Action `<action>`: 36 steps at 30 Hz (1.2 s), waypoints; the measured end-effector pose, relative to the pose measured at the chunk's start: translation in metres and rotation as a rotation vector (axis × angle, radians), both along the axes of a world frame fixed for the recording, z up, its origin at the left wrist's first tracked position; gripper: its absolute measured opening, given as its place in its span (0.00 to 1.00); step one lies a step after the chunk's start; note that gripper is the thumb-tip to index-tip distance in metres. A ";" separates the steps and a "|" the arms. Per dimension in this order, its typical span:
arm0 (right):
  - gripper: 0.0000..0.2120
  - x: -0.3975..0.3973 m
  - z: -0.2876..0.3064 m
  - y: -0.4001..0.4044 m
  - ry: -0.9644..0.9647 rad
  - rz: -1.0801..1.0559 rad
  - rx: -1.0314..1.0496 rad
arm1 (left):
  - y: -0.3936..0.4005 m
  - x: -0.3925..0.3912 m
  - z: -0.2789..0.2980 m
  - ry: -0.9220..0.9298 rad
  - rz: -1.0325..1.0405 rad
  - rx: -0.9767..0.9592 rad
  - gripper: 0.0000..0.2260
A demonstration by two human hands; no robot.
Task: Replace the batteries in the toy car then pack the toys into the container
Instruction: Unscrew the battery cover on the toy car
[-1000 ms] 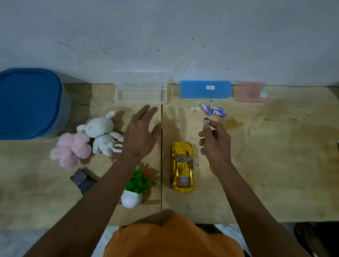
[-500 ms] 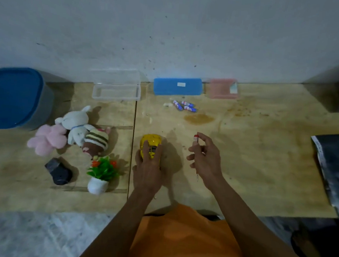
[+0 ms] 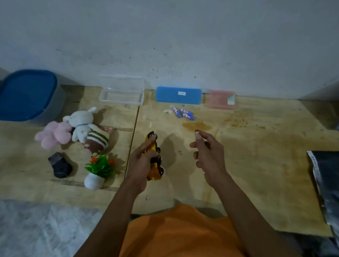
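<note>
I see the wooden surface [image 3: 262, 176] run back to a grey wall at 12 o'clock, and its near edge cuts across just above the orange shirt [image 3: 176, 240] at 6 o'clock. The widest bare stretch lies from 1 to 4 o'clock, ending at a dark crinkled bag [image 3: 334, 186] on the 3 o'clock side. Along the wall sit a clear open case [image 3: 121, 96], a blue case [image 3: 178, 95] and a pink case [image 3: 220, 99]; three small batteries [image 3: 183, 113] lie loose just in front of the blue one.

At 9 to 10 o'clock the room is crowded: the lidded blue container [image 3: 25, 94], a pink plush [image 3: 52, 134], a white rabbit plush [image 3: 81, 123], a striped plush [image 3: 97, 141], a small dark object [image 3: 60, 165] and a potted toy plant [image 3: 98, 171], all close together.

My left hand [image 3: 139, 162] is wrapped around the yellow toy car [image 3: 154, 159], which is tipped on its side with the wheels turned toward 3 o'clock, close to centre. My right hand [image 3: 209, 153] hovers just to the car's 3 o'clock, apart from it, fingers pinched narrow on a thin red-tipped tool [image 3: 197, 133] whose shaft I cannot make out
</note>
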State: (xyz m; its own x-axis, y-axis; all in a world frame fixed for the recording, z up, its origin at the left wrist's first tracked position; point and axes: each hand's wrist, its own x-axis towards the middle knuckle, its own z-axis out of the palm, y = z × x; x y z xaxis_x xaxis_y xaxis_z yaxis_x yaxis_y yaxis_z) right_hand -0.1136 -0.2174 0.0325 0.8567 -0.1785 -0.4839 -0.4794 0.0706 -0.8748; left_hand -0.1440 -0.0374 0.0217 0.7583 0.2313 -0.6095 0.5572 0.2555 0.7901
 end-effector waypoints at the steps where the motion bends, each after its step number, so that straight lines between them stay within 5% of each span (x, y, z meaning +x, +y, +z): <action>1: 0.10 0.002 0.005 0.001 -0.008 0.005 0.011 | -0.003 -0.001 0.005 -0.027 0.024 -0.068 0.21; 6: 0.10 0.007 0.030 0.006 -0.100 0.040 -0.010 | -0.014 -0.001 0.025 -0.123 -0.091 -0.151 0.36; 13: 0.09 0.000 0.048 0.001 -0.161 0.043 -0.059 | -0.017 -0.001 0.031 -0.248 -0.089 -0.088 0.30; 20: 0.06 -0.005 0.053 0.001 -0.220 0.068 -0.144 | -0.003 -0.012 0.034 -0.149 -0.190 -0.136 0.22; 27: 0.07 -0.001 0.077 0.013 -0.347 0.173 -0.161 | 0.006 -0.017 0.051 -0.181 -0.355 -0.115 0.31; 36: 0.13 0.003 0.098 0.024 -0.526 0.164 -0.207 | 0.006 -0.015 0.062 -0.245 -0.273 -0.117 0.40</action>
